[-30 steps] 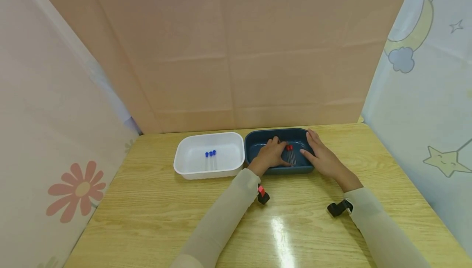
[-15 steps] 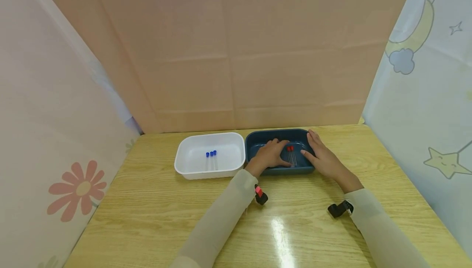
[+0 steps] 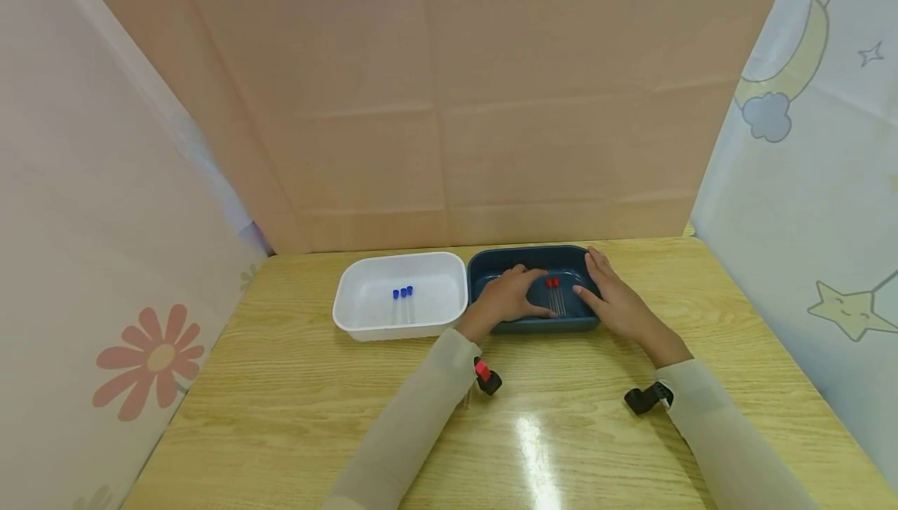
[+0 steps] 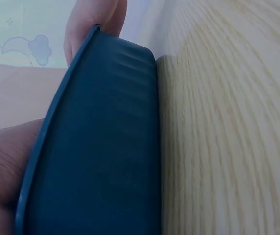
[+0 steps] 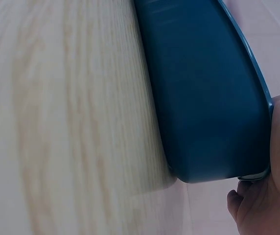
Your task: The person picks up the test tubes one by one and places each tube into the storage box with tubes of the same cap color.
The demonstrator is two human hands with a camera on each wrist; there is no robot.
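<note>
The dark blue tray point(image 3: 536, 324) sits on the table with several thin clear tubes with red caps point(image 3: 552, 282) lying in it. My left hand point(image 3: 507, 298) reaches over the tray's near rim. Its thumb and index finger are spread on the left of these tubes, and the other fingers are partly hidden. My right hand point(image 3: 620, 303) grips the tray's right end, thumb inside and fingers outside the wall. Close up, the right wrist view has the right hand point(image 5: 272, 205) wrapped over the tray's rim. Left of it, the white tray point(image 3: 400, 332) holds three blue-capped tubes point(image 3: 403, 292).
The two trays stand side by side near the back of the wooden table point(image 3: 295, 416). A tan backdrop point(image 3: 435, 143) rises behind them, with printed sheets at both sides. A thin, unclear piece point(image 3: 467, 398) shows beside the left sleeve.
My left hand has drawn slightly to the left, with its wrist and forearm shifting the same way. The right hand keeps its place, and the tubes lie much as before.
</note>
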